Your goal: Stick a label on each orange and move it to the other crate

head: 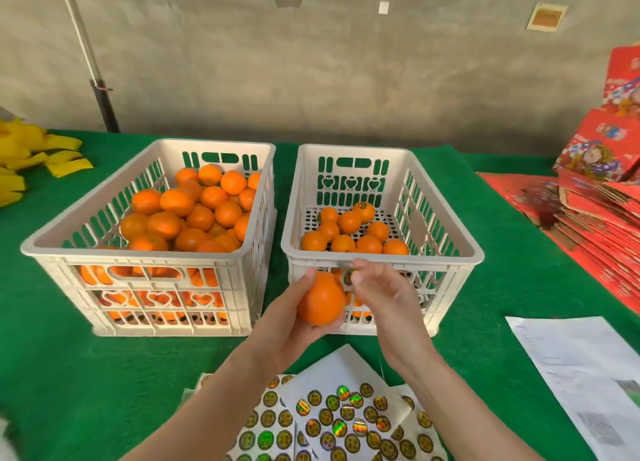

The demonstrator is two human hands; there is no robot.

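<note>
While left hand (289, 325) grips orange (320, 303), right hand (384, 298) pinches label (347, 278)

From my remote feed, all I get of the person is the left hand (291, 322) and right hand (388, 301), both bare. The left forearm (194, 412) and right forearm (460, 408) are bare too, right down to the bottom edge (anything worn higher up is cut off for me), and both look slim and smooth with narrow wrists. Fingers (374, 266) slender and short-nailed where I can make that out, finer detail lost to blur.
</note>
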